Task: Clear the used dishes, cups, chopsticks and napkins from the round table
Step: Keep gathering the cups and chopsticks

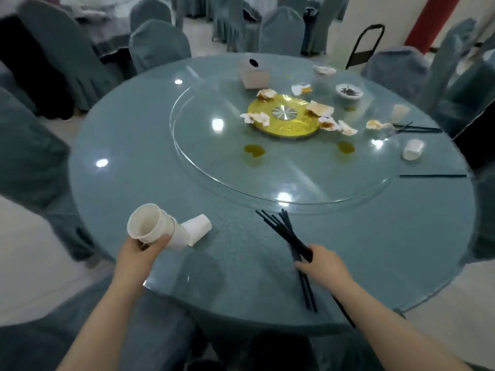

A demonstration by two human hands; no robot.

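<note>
Our left hand grips stacked cups at lower left; our right hand clasps chopsticks over the round table edge.

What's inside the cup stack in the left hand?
The front cup of the stack held by the left hand looks empty, showing only its white inner wall. The nested cups behind it are covered, so their contents cannot be seen.

Glossy glass table, seemingly paper cups
</note>
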